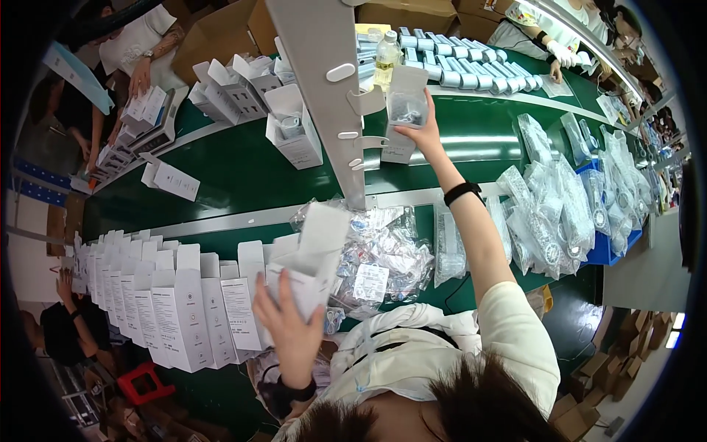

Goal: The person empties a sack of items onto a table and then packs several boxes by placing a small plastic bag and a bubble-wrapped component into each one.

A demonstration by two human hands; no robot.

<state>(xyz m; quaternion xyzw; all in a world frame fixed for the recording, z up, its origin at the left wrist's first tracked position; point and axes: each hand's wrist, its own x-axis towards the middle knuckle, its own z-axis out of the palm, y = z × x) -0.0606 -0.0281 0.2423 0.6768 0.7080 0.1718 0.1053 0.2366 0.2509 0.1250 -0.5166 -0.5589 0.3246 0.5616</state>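
Observation:
My right hand (423, 131) reaches far forward and grips an upright white carton (398, 147) with its top flap raised. Inside that carton shows something clear and greyish in plastic. Closer in, my left hand (289, 320) has its fingers wrapped round another white carton (303, 283); it is tilted and slightly blurred, with flaps up. Beside that hand stands a long row of white cartons (177, 317) with raised flaps. Between my arms lies a pile of small clear plastic bags (387, 254), with a white label (370, 282) on top.
A grey metal post (317, 88) rises between my hands. Bubble-wrapped items (549, 206) and a blue bin (607, 247) are at the right. Beyond are a bottle (385, 60) and rows of grey-blue devices (464, 62). An open carton (293, 132) stands left of the post. Other people work across the table.

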